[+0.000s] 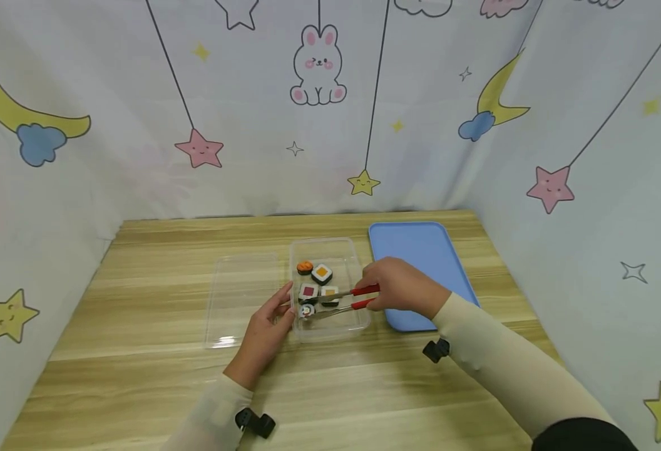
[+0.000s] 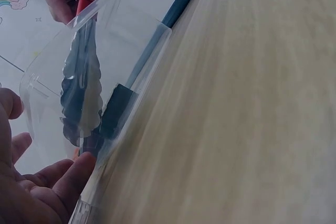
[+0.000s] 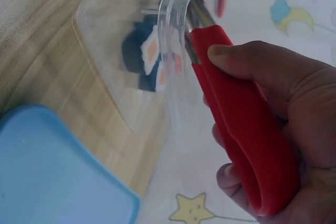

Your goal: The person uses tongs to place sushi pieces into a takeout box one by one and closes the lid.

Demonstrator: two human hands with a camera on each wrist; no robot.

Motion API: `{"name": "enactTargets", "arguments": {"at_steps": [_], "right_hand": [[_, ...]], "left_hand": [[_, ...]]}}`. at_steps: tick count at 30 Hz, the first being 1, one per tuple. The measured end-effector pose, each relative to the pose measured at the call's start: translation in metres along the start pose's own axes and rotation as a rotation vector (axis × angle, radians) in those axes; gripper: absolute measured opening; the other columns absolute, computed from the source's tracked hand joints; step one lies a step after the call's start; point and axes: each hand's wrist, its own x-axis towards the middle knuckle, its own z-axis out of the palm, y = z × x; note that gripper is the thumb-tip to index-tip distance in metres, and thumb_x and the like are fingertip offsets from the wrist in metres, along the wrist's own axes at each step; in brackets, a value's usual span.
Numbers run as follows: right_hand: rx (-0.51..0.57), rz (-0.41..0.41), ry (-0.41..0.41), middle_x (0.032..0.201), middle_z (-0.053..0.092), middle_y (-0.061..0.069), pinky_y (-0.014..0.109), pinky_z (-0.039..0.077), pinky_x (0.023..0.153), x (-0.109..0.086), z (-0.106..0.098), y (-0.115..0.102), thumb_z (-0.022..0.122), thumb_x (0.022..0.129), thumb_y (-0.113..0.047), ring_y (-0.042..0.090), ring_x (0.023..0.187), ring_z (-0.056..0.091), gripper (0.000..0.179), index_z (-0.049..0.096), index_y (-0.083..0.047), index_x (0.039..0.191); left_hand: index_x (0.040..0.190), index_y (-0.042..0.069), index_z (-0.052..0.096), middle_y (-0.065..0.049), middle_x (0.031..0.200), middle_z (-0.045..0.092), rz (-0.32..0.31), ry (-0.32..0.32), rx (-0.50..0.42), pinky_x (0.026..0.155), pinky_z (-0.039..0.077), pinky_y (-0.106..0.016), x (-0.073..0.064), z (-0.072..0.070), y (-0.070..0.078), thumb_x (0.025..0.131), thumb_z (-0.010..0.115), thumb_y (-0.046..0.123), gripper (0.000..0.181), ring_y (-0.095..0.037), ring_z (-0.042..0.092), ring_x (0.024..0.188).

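Observation:
A clear plastic box stands on the table with several toy sushi pieces inside, mostly in its left half. My right hand reaches over the box's right side and grips tongs by their red handles. The metal tong tips reach down either side of a small round sushi piece at the near left corner; I cannot tell whether they pinch it. My left hand rests its fingers against the box's left wall. An orange-topped sushi and square white-and-black rolls lie farther back.
Left of the box, a clear lid lies flat on the wooden table. To its right is a blue tray, partly covered by my right forearm. A patterned curtain hangs behind and at both sides.

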Motion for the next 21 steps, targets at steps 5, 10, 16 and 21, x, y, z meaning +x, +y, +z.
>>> {"name": "enactTargets", "arguments": {"at_steps": [5, 10, 16, 21], "right_hand": [[-0.006, 0.015, -0.022, 0.089, 0.067, -0.013, 0.03, 0.052, 0.073, 0.005, 0.002, -0.002, 0.088, 0.08, -0.018, 0.01, 0.081, 0.063, 0.032, 0.082, -0.019, 0.112], [-0.006, 0.021, -0.02, 0.089, 0.065, -0.014, 0.03, 0.051, 0.072, 0.003, 0.002, 0.0, 0.088, 0.08, -0.019, 0.008, 0.08, 0.061, 0.034, 0.082, -0.019, 0.113], [0.037, 0.02, 0.064, 0.088, 0.064, -0.015, 0.031, 0.051, 0.071, -0.021, -0.01, 0.01, 0.089, 0.078, -0.02, 0.009, 0.078, 0.059, 0.034, 0.082, -0.02, 0.111], [0.094, 0.123, 0.184, 0.092, 0.066, -0.013, 0.032, 0.051, 0.07, -0.065, -0.021, 0.037, 0.09, 0.079, -0.02, 0.012, 0.079, 0.058, 0.039, 0.08, -0.016, 0.117]], "left_hand": [[0.156, 0.019, 0.05, -0.015, 0.143, 0.061, -0.004, 0.002, -0.007, 0.097, 0.05, -0.041, -0.001, 0.0, 0.002, 0.102, 0.068, 0.016, 0.056, -0.029, 0.066, 0.121], [0.155, 0.021, 0.051, -0.016, 0.144, 0.06, -0.014, -0.001, -0.02, 0.101, 0.048, -0.046, -0.001, 0.0, 0.004, 0.102, 0.067, 0.017, 0.056, -0.029, 0.065, 0.122], [0.156, 0.022, 0.051, -0.013, 0.143, 0.061, -0.024, 0.0, 0.007, 0.102, 0.048, -0.047, 0.0, 0.0, 0.002, 0.102, 0.067, 0.018, 0.056, -0.028, 0.065, 0.122], [0.156, 0.024, 0.051, -0.012, 0.142, 0.061, -0.037, 0.002, 0.038, 0.102, 0.048, -0.048, 0.0, 0.0, 0.003, 0.102, 0.066, 0.018, 0.056, -0.027, 0.065, 0.122]]}}
